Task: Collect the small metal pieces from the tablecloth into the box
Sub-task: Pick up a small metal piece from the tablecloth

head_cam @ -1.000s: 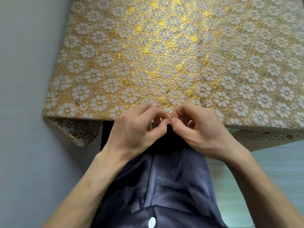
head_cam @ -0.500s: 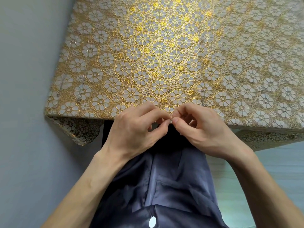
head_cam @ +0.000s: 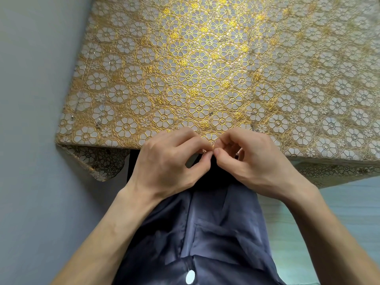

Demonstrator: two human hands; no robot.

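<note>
Glossy gold floral-embossed tablecloth (head_cam: 205,64); tiny silvery metal piece (head_cam: 211,113) lying beyond fingertips (head_cam: 208,156). Left hand (head_cam: 164,163) and right hand (head_cam: 255,161) curling, thumb-forefinger tips pinching together (contents too small to tell).

Soft, even daylight; a warm sheen glares on the tablecloth (head_cam: 205,64), and wide-angle distortion bends its edges.

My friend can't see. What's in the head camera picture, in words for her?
A person's left hand and right hand meet fingertip to fingertip at the near edge of a gold flower-patterned tablecloth, pinching a tiny thing too small to identify. Small metal pieces dot the cloth; a dark blue satin garment fills the foreground.
</note>
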